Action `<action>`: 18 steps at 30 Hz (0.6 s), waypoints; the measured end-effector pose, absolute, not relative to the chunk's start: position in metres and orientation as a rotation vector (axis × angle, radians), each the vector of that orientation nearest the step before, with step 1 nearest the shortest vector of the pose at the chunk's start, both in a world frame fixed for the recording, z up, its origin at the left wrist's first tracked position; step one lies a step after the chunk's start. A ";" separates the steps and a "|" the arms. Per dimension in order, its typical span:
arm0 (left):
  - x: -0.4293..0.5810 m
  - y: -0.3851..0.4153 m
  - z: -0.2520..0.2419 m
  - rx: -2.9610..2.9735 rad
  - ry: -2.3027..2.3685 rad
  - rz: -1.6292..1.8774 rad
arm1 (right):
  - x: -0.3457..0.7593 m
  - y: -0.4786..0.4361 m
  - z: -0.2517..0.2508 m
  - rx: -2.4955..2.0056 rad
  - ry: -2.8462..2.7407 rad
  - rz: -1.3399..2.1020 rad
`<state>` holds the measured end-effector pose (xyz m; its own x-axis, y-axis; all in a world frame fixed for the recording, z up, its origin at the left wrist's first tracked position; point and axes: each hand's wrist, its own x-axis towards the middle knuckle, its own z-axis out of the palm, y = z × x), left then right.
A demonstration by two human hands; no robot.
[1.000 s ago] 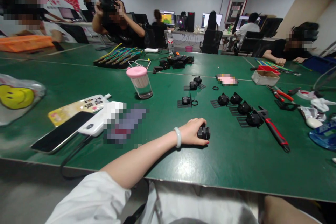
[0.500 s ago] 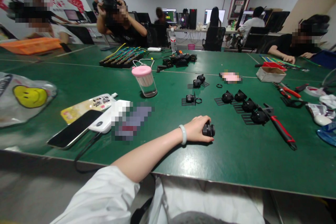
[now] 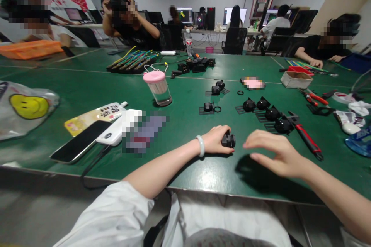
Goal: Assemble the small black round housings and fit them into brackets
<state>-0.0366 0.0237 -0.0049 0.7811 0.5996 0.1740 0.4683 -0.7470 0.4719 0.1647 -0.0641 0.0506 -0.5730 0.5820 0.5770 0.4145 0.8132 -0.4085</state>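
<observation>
My left hand (image 3: 216,139) rests on the green table (image 3: 261,177) with its fingers wrapped round a small black part (image 3: 228,140). My right hand (image 3: 275,151) hovers just to the right of that part, fingers spread and holding nothing. Beyond it, several similar black parts (image 3: 268,114) sit on flat ribbed black plates, and two more pairs (image 3: 210,107) (image 3: 217,87) lie farther back. A red-handled tool (image 3: 304,137) lies beside the row of parts.
At the left lie a phone (image 3: 81,141), a white power bank (image 3: 114,133), a yellow pouch (image 3: 92,117) and a smiley bag (image 3: 26,108). A pink-lidded cup (image 3: 158,88) stands mid-table. Red pliers (image 3: 314,97), a small box (image 3: 296,79) and other people sit farther off.
My right hand has come into view from the lower right and now hovers next to the black part. My left hand has kept its hold on the part.
</observation>
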 end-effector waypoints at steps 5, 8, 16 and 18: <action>-0.037 0.024 -0.004 2.578 0.804 0.449 | 0.173 -0.016 -0.004 -0.845 -2.032 0.143; -0.037 0.024 -0.003 2.586 0.799 0.449 | 0.176 -0.011 -0.025 -0.841 -2.037 0.229; -0.035 0.027 -0.003 2.582 0.760 0.437 | 0.168 -0.018 -0.023 -0.832 -2.227 0.423; -0.034 0.027 -0.003 2.575 0.757 0.433 | 0.166 -0.017 -0.022 -0.829 -2.239 0.432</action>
<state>-0.0342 0.0272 -0.0027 0.8033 0.5695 0.1745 0.4387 -0.7639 0.4733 0.1664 -0.0170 -0.0220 -0.5503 0.6698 0.4985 0.4363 0.7397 -0.5124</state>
